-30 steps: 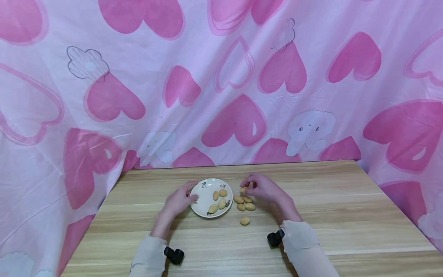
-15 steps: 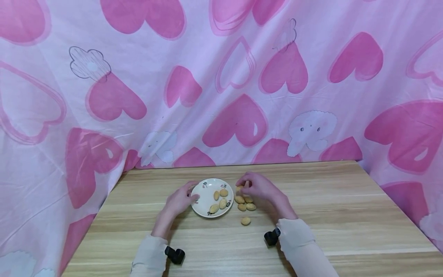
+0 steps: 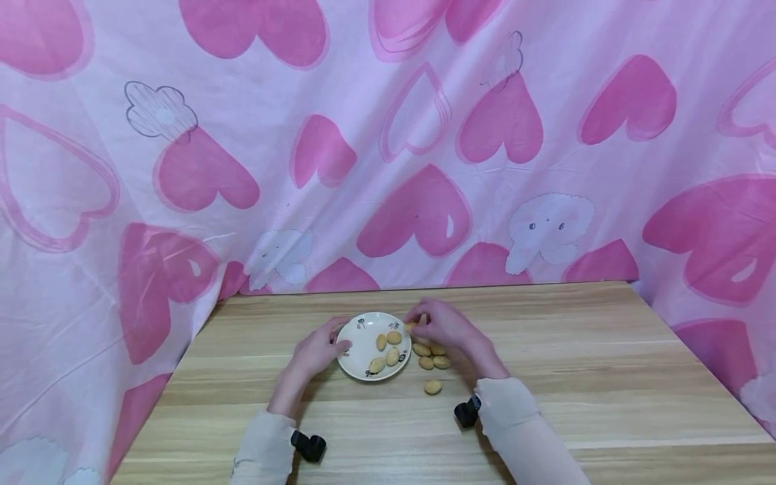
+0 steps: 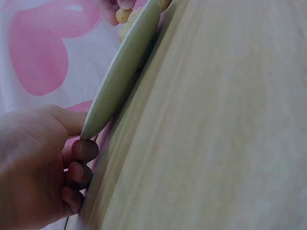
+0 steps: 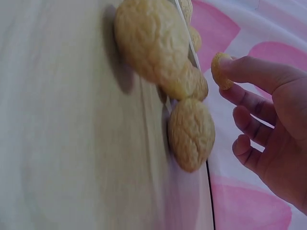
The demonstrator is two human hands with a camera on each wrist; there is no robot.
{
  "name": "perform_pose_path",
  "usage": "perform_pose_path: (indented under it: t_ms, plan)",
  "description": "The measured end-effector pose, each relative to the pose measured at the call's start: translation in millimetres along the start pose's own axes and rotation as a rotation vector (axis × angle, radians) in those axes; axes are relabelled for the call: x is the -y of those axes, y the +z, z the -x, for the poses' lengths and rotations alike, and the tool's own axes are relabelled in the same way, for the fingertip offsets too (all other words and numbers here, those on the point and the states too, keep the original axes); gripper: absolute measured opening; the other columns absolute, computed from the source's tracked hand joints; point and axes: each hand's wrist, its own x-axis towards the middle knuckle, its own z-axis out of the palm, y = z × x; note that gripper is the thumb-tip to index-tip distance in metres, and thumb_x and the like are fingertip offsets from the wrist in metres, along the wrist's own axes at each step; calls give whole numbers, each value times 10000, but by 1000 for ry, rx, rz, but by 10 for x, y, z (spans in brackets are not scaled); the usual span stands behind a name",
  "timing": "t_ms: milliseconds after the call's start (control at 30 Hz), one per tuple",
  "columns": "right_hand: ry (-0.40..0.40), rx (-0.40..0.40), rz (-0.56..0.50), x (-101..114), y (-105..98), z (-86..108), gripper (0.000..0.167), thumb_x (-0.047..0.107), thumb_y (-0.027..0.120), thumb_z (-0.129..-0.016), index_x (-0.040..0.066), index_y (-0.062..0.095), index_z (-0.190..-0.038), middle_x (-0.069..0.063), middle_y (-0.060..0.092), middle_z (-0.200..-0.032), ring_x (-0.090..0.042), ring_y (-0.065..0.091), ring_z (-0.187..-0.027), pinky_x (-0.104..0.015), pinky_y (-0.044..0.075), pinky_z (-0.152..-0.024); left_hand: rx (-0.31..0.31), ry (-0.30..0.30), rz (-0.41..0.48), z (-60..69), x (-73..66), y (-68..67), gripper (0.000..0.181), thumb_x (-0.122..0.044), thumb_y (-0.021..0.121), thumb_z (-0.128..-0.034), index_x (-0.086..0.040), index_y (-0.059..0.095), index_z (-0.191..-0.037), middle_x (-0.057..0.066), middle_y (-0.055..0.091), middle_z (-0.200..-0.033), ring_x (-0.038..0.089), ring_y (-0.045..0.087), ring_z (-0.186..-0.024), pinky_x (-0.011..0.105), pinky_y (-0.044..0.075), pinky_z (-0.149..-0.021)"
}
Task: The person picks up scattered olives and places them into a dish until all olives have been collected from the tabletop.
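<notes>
My left hand (image 3: 315,350) pinches the left rim of a white plate (image 3: 358,347) with small printed figures. In the left wrist view, the plate's underside (image 4: 115,81) shows, with the thumb above the rim and fingertips below. Several wrinkled tan oval nuts (image 3: 393,356) lie on the plate's right half. Between thumb and index finger, my right hand (image 3: 445,327) holds one more wrinkled nut (image 5: 219,72), lifted beside the plate's upper right rim. The other fingers of this hand are loosely bent. A small cluster of nuts (image 3: 426,362) rests on the table below the right hand.
One nut (image 3: 432,387) sits apart, nearer the front of the wooden table (image 3: 582,377). A pink and white cloth (image 3: 412,209) with hearts hangs behind and along the sides of the table. Each sleeve carries a small black camera (image 3: 465,412) at the wrist.
My right hand has moved left with the pinched nut, from above the cluster to the plate's right rim. The left hand keeps its grip on the plate.
</notes>
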Motion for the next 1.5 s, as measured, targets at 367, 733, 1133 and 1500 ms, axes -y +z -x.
perform_pose_path:
  t_ms: [367, 733, 1133, 1500]
  plan:
    - [4, -8, 0, 62, 96, -141, 207, 195, 731, -890, 200, 754, -1096, 69, 608, -916, -119, 554, -806, -298, 471, -720, 2, 4, 5, -5, -13, -3, 522, -313, 686, -922, -269, 533, -1419, 102, 718, -1189, 288, 635, -1166, 574, 431, -1003]
    - [-26, 12, -15, 98, 189, -275, 173, 217, 727, -896, 202, 760, -1065, 80, 654, -927, -103, 582, -855, -317, 492, -810, -2, -3, -1, 3, -10, -9, 526, -316, 691, -918, -274, 535, -1419, 94, 718, -1160, 285, 642, -1134, 575, 439, -989]
    - [-8, 94, -10, 165, 261, -382, 173, 260, 722, -909, 191, 755, -1065, 74, 699, -967, -106, 590, -887, -324, 492, -834, 0, 0, -13, -4, -3, 4, 532, -327, 689, -915, -285, 531, -1421, 43, 729, -1060, 197, 649, -978, 514, 470, -914]
    - [-25, 72, -4, 209, 205, -313, 158, 223, 685, -936, 163, 743, -1070, 61, 683, -988, -115, 584, -880, -332, 499, -820, 5, 3, -8, 1, -13, -8, 526, -321, 681, -925, -275, 526, -1426, 84, 723, -1138, 258, 652, -1087, 552, 456, -958]
